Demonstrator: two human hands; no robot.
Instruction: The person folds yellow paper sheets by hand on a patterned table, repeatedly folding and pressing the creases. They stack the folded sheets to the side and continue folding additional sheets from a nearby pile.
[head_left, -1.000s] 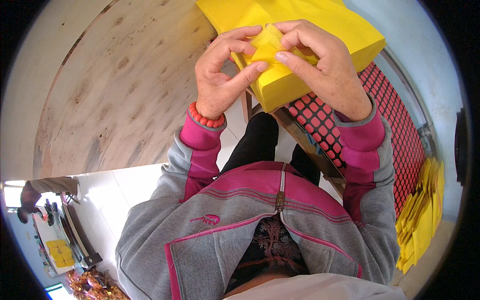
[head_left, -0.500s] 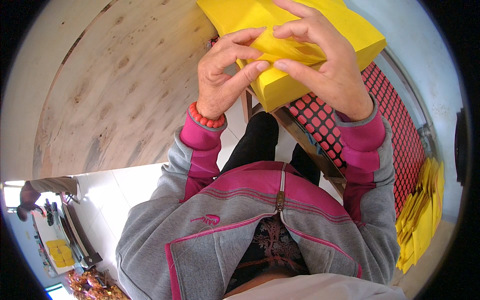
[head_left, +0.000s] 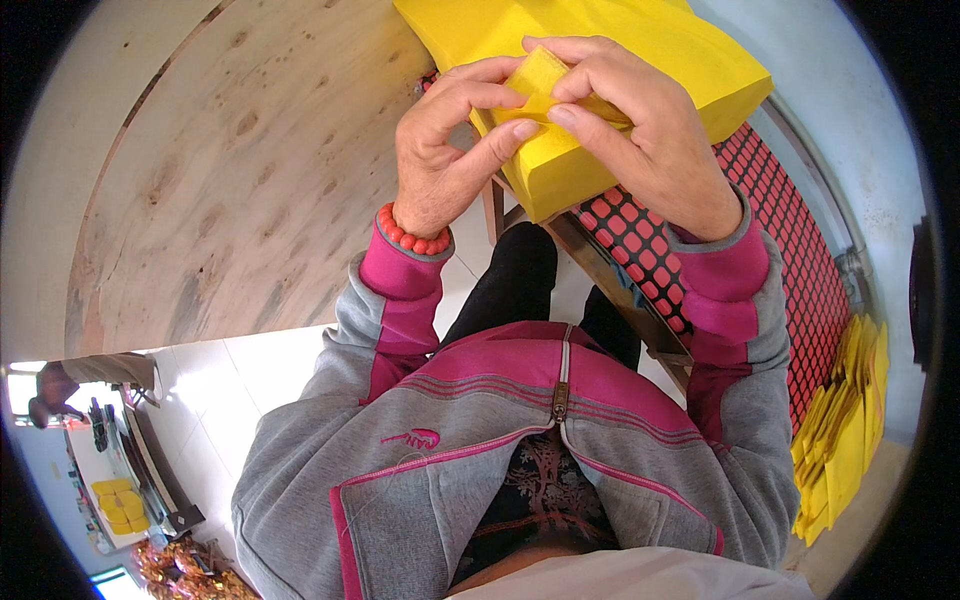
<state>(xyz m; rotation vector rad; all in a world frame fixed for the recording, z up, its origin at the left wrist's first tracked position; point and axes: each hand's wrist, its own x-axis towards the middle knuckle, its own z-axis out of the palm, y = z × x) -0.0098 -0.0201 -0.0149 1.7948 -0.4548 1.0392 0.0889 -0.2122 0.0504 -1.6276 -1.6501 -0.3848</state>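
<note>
A yellow fabric bag (head_left: 690, 60), box-shaped with a flat side panel, lies in front of me at the top of the view. At its near edge my left hand (head_left: 450, 130) pinches a fold of the fabric between thumb and fingers. My right hand (head_left: 650, 130) grips the same fabric just to the right, fingers curled and thumb pressed against it. Between the two hands a short folded flap (head_left: 540, 72) of the yellow fabric stands up. Part of the fold is hidden behind my right fingers.
A large wooden board (head_left: 240, 170) fills the left. Under the bag is a bench with a red-and-black patterned cover (head_left: 790, 250). Several folded yellow pieces (head_left: 845, 430) hang or stand at the right. At far lower left is a table with a yellow stack (head_left: 120, 507).
My right hand's fingers have curled in and drawn closer to my left hand. A folded flap now stands up between them. My left hand has barely moved.
</note>
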